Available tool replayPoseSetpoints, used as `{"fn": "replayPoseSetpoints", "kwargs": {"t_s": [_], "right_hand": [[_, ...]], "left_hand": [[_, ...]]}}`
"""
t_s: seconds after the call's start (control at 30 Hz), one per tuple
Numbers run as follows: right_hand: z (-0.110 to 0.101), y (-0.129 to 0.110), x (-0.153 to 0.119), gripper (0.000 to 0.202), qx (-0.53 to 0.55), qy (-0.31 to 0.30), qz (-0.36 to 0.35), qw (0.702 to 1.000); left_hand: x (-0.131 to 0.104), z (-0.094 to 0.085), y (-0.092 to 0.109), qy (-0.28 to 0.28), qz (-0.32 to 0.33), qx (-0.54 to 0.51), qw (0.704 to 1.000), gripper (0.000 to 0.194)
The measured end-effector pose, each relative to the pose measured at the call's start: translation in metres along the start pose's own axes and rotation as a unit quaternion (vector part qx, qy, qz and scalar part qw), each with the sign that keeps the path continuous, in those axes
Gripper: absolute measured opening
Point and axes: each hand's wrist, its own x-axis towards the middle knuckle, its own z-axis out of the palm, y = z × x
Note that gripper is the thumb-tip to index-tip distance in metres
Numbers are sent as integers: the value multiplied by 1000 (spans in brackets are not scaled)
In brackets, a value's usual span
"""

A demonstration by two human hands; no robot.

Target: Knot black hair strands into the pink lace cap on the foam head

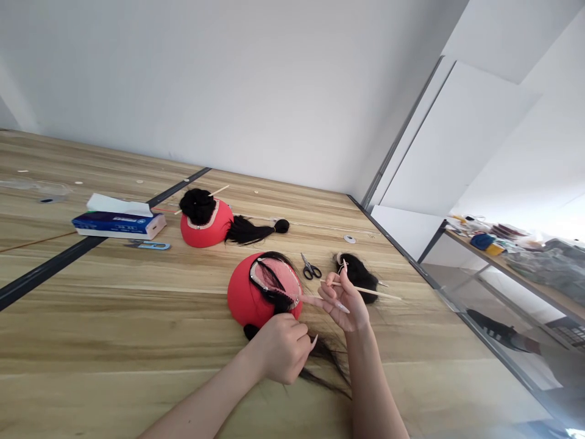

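Head view: the nearer red dome [240,299], mid-worktop [137,341] and well in from its far right corner, carries pin-edged net [284,275] and black hair [280,302]. The left hand [286,347] is closed in a fist on the hair; the right hand [345,302], partly open, holds a pale stick [377,294]. Lettering on the blue tissue box [112,224] is illegibly small.

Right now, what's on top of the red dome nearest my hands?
Netting and black hair lie on the red dome; whatever the thick hair covers can't be seen.
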Motion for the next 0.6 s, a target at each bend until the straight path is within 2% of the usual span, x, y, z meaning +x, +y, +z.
{"fn": "replayPoseSetpoints", "kwargs": {"t_s": [0.17,0.27,0.43,0.6], "right_hand": [[7,4,0,46,-14,-2,4,1000],[9,6,1,46,-26,-1,16,1000],[8,11,4,47,-37,8,7,999],[0,14,9,45,-24,45,-30,998]], "left_hand": [[0,0,-1,-5,-2,-7,1000,29],[2,-2,-1,13,1,-21,1000,28],[7,-13,0,104,35,-54,993,31],[6,-27,-6,176,10,-21,984,34]]}}
